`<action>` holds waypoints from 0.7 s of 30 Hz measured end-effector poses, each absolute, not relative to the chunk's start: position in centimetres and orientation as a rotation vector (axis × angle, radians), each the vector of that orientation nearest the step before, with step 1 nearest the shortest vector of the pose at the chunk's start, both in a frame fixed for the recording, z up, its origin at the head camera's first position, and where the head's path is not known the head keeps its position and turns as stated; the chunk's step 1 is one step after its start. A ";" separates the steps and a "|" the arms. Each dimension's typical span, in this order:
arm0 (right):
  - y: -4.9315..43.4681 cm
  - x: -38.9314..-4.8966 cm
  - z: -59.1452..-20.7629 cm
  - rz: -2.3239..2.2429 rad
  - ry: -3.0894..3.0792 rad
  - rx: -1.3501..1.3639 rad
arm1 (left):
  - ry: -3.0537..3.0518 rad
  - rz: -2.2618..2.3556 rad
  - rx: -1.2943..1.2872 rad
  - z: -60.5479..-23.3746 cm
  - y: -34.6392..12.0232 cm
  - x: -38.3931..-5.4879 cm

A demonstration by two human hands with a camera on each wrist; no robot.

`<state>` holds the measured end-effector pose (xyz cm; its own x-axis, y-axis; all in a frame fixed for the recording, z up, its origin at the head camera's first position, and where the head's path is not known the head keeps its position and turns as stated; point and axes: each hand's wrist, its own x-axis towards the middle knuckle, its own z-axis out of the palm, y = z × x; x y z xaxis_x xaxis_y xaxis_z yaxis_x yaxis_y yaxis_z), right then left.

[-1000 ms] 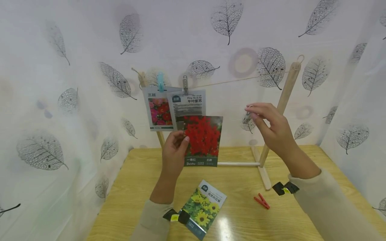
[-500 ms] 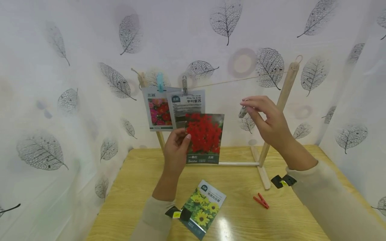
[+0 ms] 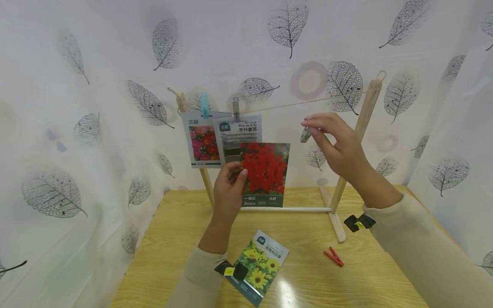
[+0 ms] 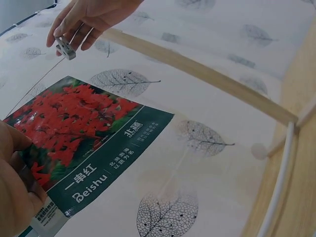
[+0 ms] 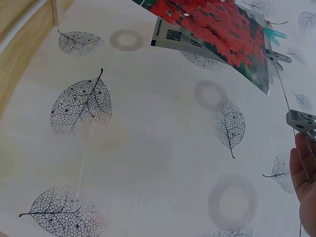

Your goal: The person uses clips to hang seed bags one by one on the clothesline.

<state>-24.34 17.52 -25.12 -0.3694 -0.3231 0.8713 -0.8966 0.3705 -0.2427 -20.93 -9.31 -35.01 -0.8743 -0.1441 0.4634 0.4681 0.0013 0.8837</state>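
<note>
My left hand (image 3: 228,188) pinches the left edge of a seed packet with red flowers (image 3: 265,171), thumb in front, held upright below the string. Up and to the right, my right hand (image 3: 339,143) holds a metal clip (image 3: 305,135) between thumb and fingertips; the clip also shows in the left wrist view (image 4: 65,48). Behind the red packet, a grey-white packet with printed text (image 3: 246,130) hangs from the string under another metal clip (image 3: 236,109). Left of it hangs a packet with pink and red flowers (image 3: 204,143) under a blue clip (image 3: 205,106).
A thin string (image 3: 300,102) runs between two wooden posts, the right post (image 3: 362,115) leaning outward. On the table (image 3: 185,256) lie a packet with yellow flowers (image 3: 258,267) and a red clip (image 3: 333,256). A white rod (image 3: 304,209) joins the stand's feet.
The left hand has moved the red-flower packet slightly right and up. My right hand has carried the metal clip up and left, closer to the string and the packet.
</note>
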 end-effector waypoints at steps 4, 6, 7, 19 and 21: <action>17.1 -24.3 -24.5 0.950 -1.862 1.046 | -1.854 -1.916 -0.322 -35.0 -9.1 -21.2; 16.9 -24.4 -24.2 0.940 -1.858 1.040 | -1.852 -1.910 -0.309 -35.0 -9.0 -21.3; 16.7 -24.4 -24.1 0.940 -1.853 1.040 | -1.850 -1.907 -0.304 -35.0 -9.0 -21.3; 15.9 -24.8 -22.9 0.919 -1.837 1.069 | -1.854 -1.865 -0.336 -34.6 -8.8 -21.8; 15.8 -24.9 -22.8 0.922 -1.841 1.065 | -1.860 -1.860 -0.343 -34.5 -8.8 -21.9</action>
<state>-24.86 15.78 -22.78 -0.3254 -0.3208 0.8895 -0.9045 0.3799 -0.1938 -21.88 -8.84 -34.49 -0.8515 -0.1583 0.5000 0.4999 0.0431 0.8650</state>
